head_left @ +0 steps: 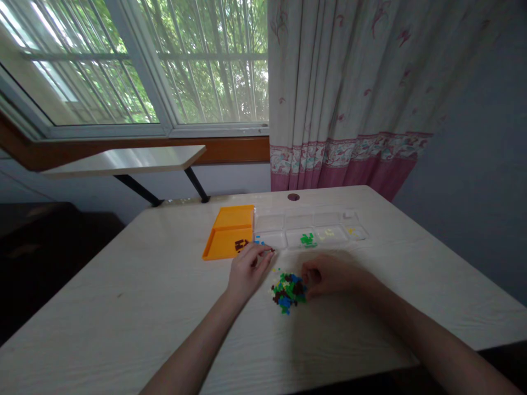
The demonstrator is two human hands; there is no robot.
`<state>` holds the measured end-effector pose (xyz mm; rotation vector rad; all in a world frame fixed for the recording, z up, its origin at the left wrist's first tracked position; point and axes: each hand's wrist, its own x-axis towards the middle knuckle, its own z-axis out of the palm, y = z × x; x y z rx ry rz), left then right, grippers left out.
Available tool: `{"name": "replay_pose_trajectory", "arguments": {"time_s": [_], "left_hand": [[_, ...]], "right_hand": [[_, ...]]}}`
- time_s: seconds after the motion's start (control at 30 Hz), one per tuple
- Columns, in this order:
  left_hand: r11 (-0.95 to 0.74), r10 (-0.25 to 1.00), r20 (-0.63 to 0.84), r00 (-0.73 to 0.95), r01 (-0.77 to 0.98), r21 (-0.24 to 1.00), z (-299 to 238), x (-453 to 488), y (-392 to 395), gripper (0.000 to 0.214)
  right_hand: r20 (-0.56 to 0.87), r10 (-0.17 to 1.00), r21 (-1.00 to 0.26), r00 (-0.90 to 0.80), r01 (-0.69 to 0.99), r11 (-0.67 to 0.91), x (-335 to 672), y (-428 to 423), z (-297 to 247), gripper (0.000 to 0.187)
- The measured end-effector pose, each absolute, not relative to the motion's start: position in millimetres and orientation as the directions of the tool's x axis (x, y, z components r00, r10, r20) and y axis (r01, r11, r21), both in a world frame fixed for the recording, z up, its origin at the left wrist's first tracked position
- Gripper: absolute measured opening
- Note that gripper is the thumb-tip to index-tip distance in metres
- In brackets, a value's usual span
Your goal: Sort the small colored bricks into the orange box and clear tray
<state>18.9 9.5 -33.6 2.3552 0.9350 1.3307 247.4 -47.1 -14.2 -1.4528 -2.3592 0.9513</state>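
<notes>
Fingers (260, 248) of the left hand (246, 270) pinched a small brown piece (272, 250); right hand (332, 273) curled, thumb (316, 291) parted from forefinger (307, 266), at the right edge of the knobbly multicoloured heap (287, 291); wood-grained tabletop (173, 312) stretched widely leftward; transparent compartmented tray (299, 222) lay beyond.

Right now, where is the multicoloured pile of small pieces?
In the head view, the multicoloured pile of small pieces lies on the pale wood-grain tabletop, just left of the right hand and nearer the camera than the clear compartmented tray.
</notes>
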Motion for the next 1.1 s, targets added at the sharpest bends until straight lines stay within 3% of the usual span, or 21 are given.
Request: {"name": "replay_pose_trajectory", "arguments": {"time_s": [0.2,0.63,0.97,1.1], "left_hand": [[-0.753,0.644,0.704,0.298,0.407,0.517,-34.8,17.3,11.1,0.01],[-0.771,0.622,0.724,0.297,0.389,0.503,-31.5,17.4,8.9,0.009],[-0.77,0.624,0.713,0.319,0.404,0.493,-35.0,17.0,11.1,0.01],[-0.744,0.653,0.685,0.321,0.438,0.504,-35.9,17.2,11.7,0.012]], "right_hand": [[-0.171,0.863,-0.533,-0.475,0.781,0.324,247.3,-48.3,-6.4,0.027],[-0.187,0.842,-0.566,-0.506,0.756,0.329,247.1,-47.2,-11.3,0.019],[-0.172,0.847,-0.523,-0.504,0.775,0.355,246.3,-47.5,-8.9,0.02],[-0.165,0.85,-0.57,-0.501,0.752,0.332,246.5,-46.7,-10.7,0.019]]}}
